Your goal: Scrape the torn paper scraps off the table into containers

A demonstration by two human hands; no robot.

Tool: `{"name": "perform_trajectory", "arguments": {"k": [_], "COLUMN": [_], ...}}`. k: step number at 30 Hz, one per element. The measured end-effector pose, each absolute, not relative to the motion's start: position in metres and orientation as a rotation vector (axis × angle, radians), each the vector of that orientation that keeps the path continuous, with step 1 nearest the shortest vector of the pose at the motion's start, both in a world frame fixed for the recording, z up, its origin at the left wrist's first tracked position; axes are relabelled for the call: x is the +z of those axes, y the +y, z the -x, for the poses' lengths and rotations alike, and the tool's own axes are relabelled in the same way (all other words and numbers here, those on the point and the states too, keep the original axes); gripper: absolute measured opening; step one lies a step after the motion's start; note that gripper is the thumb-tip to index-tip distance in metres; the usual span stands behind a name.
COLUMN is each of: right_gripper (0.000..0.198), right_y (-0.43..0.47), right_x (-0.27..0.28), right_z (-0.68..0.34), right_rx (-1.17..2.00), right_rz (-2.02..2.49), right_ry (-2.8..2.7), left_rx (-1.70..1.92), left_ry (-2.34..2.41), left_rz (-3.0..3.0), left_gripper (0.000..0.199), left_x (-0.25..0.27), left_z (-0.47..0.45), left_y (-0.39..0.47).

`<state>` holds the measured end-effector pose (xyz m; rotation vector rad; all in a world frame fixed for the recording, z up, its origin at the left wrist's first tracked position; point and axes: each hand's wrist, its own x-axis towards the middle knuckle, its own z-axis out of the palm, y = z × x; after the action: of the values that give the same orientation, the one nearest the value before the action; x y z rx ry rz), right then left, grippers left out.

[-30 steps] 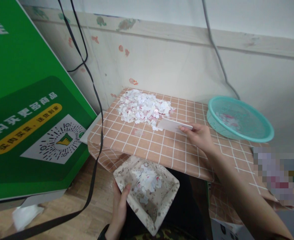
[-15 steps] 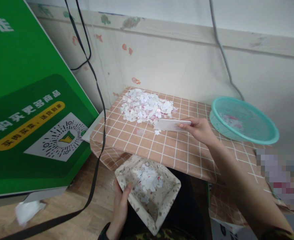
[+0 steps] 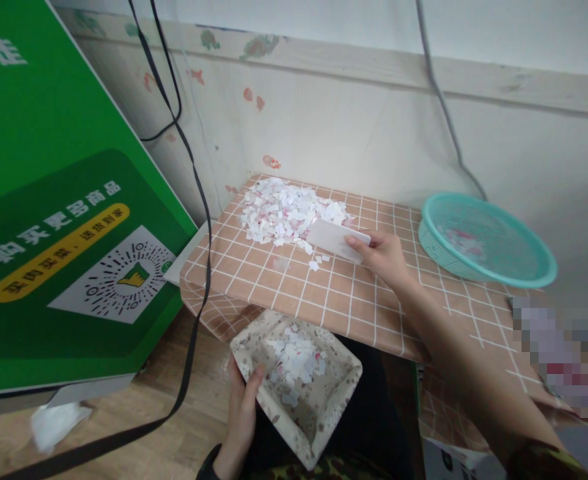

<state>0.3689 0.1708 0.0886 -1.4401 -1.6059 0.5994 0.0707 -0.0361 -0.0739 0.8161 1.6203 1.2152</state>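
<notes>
My right hand [image 3: 381, 255] pinches a flat white card with rounded corners [image 3: 338, 240]. The card's far edge meets the near right side of a heap of torn paper scraps [image 3: 281, 210], mostly white with some pink. A few loose scraps [image 3: 315, 265] lie on the table just in front of the card. Below the table's front edge, my left hand [image 3: 244, 400] grips the left rim of a speckled beige rectangular tray [image 3: 331, 400]. More paper scraps [image 3: 294, 357] rest inside this tray, which is held at an angle.
A brown checked cloth [image 3: 369, 310] covers the table against the wall. At its right end stands a turquoise plastic basket [image 3: 544, 267] with scraps inside. A large green sign [image 3: 74, 220] rises at left, with a black strap [image 3: 201, 300] hanging before it.
My right hand has shifted slightly left with the card. The card has turned to show more of its flat face at the heap's edge. My left hand and the tray stay put.
</notes>
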Motion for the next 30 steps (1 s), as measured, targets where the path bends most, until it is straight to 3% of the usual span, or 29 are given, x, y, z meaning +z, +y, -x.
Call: {"name": "perform_trajectory", "arguments": {"k": [13, 19, 23, 30], "right_gripper": [0.033, 0.038, 0.032, 0.027], "right_y": [0.166, 0.140, 0.124, 0.090], "right_x": [0.098, 0.100, 0.096, 0.087], "right_z": [-0.385, -0.392, -0.393, -0.388], "right_rx": [0.769, 0.630, 0.645, 0.387], "right_rz": [1.326, 1.440, 1.453, 1.547], "right_ry": [-1.792, -1.741, -1.711, -1.598], "left_rx": [1.221, 1.236, 1.229, 1.224], "left_ry": [1.621, 1.616, 1.639, 1.640], "left_rz": [-0.790, -0.764, -0.752, -0.739], "left_gripper": [0.064, 0.063, 0.061, 0.061], "left_x": [-0.074, -0.068, -0.065, -0.057], "left_z": [-0.071, -0.073, -0.074, -0.074], "left_y": [-0.037, -0.035, -0.035, -0.036]}}
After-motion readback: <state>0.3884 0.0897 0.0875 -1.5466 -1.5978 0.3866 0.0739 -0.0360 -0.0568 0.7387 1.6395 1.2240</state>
